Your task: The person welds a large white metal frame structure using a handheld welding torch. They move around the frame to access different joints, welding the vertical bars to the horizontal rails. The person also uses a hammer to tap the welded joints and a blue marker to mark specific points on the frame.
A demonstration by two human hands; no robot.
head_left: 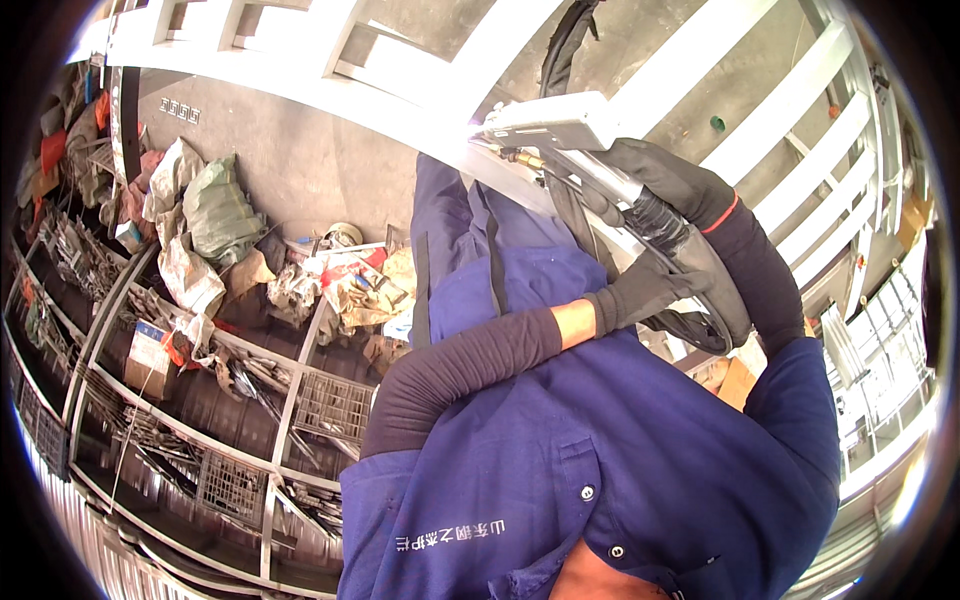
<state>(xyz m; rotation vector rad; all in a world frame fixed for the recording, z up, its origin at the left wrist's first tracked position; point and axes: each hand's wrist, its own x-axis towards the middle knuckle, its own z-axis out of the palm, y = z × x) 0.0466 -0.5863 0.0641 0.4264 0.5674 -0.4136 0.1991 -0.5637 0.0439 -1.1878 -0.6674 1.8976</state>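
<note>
A welding gun (625,188) with a silver barrel, a brass fitting and a black-wrapped rear part slants across the upper middle. Its pale box-shaped head (550,122) lies beside a white metal frame (390,95), and a bright violet-white glow shows where they meet. My right hand (665,178), in a dark grey glove, is closed around the gun behind the box. Lower down, my left hand (645,292), gloved likewise, grips the gun's rear end by a thick black hose (735,310). Part of its fingers is hidden.
White slats (720,70) of the frame stretch across the top and right. At left, metal racks (285,400) hold wire baskets and scrap. Sacks (220,210) and crumpled wrapping (370,290) lie by the concrete floor (300,150). A black cable (565,50) runs over the frame.
</note>
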